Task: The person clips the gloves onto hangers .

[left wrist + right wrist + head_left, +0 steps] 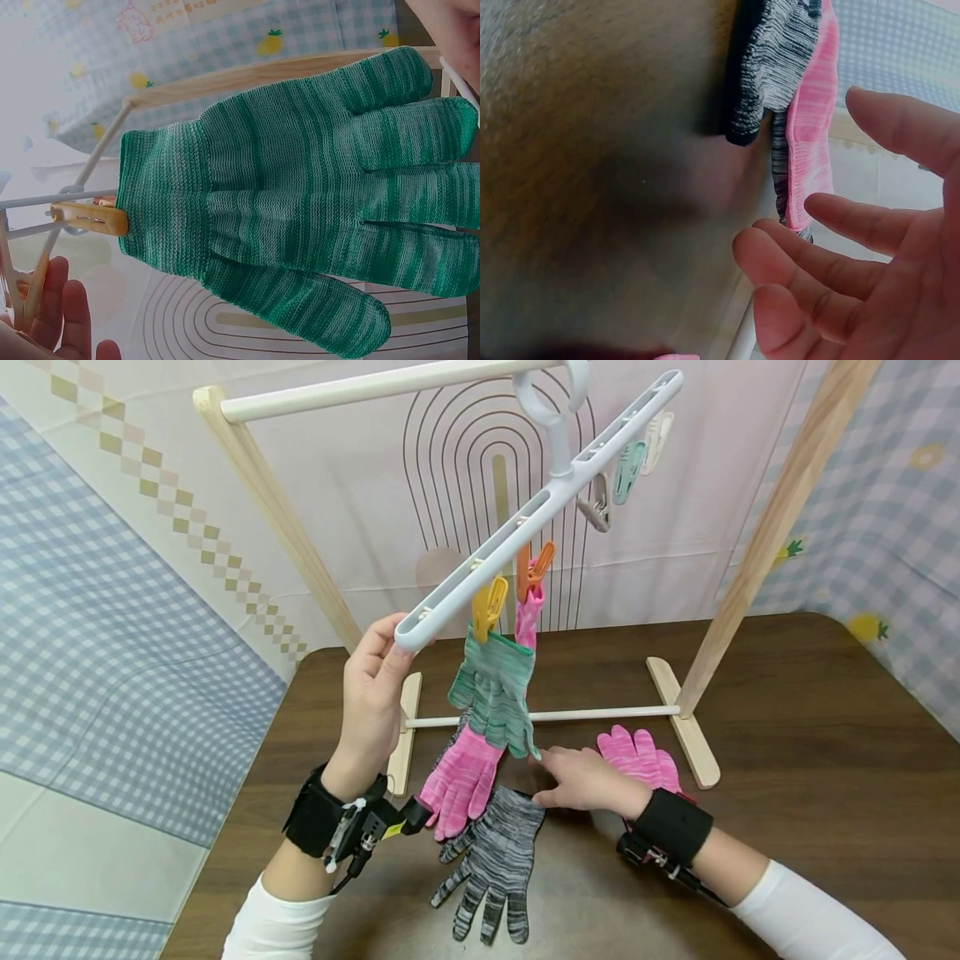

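My left hand (371, 685) pinches the near end of a pale blue clip hanger (495, 556), thumb underneath. From the hanger a yellow clothespin (489, 603) grips the cuff of a green striped glove (497, 685), fingers hanging down. Behind it, an orange clothespin (532, 568) holds a pink glove cuff (528, 614). My right hand (588, 781), fingers loosely bent and holding nothing, is by the cuff of a grey-black striped glove (495, 860) on the table. A pink glove (465, 777) shows below the green one, overlapping the grey glove in the head view.
Another pink glove (637, 756) lies beyond my right wrist. Unused clothespins (628, 470) hang at the hanger's far end. The hanger hooks over the white bar (375, 389) of a wooden rack, whose right post (765, 543) and foot (684, 727) stand on the brown table (810, 793).
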A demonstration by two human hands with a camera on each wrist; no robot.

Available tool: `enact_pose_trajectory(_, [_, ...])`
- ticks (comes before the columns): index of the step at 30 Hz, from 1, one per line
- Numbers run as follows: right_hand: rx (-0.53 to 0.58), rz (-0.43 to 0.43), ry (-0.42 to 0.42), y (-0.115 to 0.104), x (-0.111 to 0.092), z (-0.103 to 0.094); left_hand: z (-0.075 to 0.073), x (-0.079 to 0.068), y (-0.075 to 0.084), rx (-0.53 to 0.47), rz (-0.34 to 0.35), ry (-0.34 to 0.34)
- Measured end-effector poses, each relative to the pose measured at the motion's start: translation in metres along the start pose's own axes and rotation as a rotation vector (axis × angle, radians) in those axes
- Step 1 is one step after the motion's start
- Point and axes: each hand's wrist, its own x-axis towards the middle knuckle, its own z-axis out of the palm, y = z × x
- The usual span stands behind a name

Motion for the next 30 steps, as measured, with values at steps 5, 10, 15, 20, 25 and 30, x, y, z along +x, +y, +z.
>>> enact_pose_trajectory(5, [0.021,0.013,-0.027,-0.002,0.000,0.003,0.000,0.000,0.001,0.007,-0.007,-0.004])
enact_pose_trajectory(10, [0.015,0.007,-0.049,-0.002,0.001,0.007,0.000,0.000,0.000,0.004,-0.007,-0.002])
enact_pose_trajectory(15, [0.003,-0.011,-0.053,-0.001,0.003,0.014,0.000,-0.001,-0.002,-0.004,-0.006,0.006])
enact_pose_trajectory(20, [-0.013,-0.010,-0.045,-0.002,0.004,0.015,0.000,-0.001,-0.001,0.005,-0.011,0.012])
enact_pose_trajectory(25, [-0.047,-0.015,-0.033,-0.003,0.004,0.016,0.000,0.000,0.000,0.010,-0.011,0.009])
enact_pose_trajectory(30, [-0.080,-0.035,-0.029,-0.003,0.005,0.019,0.000,0.000,-0.001,0.008,-0.011,0.012])
